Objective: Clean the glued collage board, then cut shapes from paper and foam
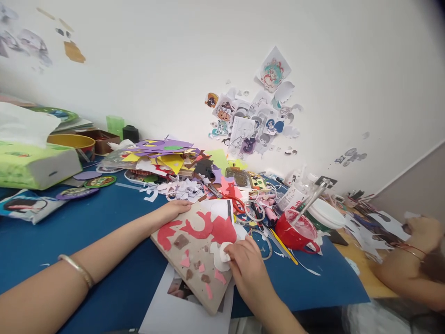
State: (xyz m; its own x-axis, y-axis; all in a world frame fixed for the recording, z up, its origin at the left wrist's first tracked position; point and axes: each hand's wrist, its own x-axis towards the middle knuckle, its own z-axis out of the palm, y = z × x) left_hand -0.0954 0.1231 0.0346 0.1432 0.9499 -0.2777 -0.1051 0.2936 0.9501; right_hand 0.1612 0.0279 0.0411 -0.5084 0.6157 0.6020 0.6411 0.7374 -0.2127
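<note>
A grey-brown board (196,280) is tilted over the table, with red, pink, brown and white paper pieces on its face. My left hand (174,211) grips the board's far left edge, its fingertips partly hidden. Against the board's right side, my right hand (245,260) pinches a small white paper piece (226,251). That piece overlaps a larger white paper shape (219,260) on the board. Just above it is a red paper shape (223,229). Beneath the board lies a white sheet with a printed photo (181,290).
A red mug (295,232) and a white tub (327,214) stand at right beside yellow pencils (283,246) and red-handled scissors (236,204). Paper scraps (184,190) pile up behind. A tissue pack (34,167) sits at left. Another person's arm (406,264) rests at far right.
</note>
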